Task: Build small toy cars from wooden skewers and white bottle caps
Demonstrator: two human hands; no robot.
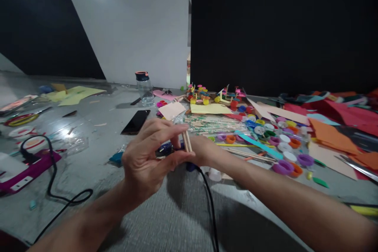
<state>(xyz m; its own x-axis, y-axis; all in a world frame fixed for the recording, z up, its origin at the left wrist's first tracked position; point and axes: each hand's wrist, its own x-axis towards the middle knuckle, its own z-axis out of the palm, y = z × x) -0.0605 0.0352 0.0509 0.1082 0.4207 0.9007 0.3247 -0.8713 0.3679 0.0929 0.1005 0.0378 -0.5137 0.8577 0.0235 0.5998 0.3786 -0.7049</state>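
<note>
Near the middle, my left hand (pixel 152 151) is closed, pinching short wooden sticks (pixel 187 141) upright between thumb and forefinger. Just behind it, my right hand (pixel 198 150) is partly covered by the left one, and most of its fingers are hidden. It grips a blue corded tool (pixel 191 166) that looks like a hot glue gun, and a black cord (pixel 211 201) drops from it toward me. The tool's front end shows dark blue behind my left fingers. A black phone (pixel 136 122) lies just beyond my left hand.
Colourful bottle caps (pixel 283 167), thin sticks (pixel 251 155) and paper sheets (pixel 333 136) crowd the right side, with scissors (pixel 358 167) at the edge. A water bottle (pixel 144 90) stands at the back. On the left lie a purple power strip (pixel 31 171) and pliers (pixel 23 118).
</note>
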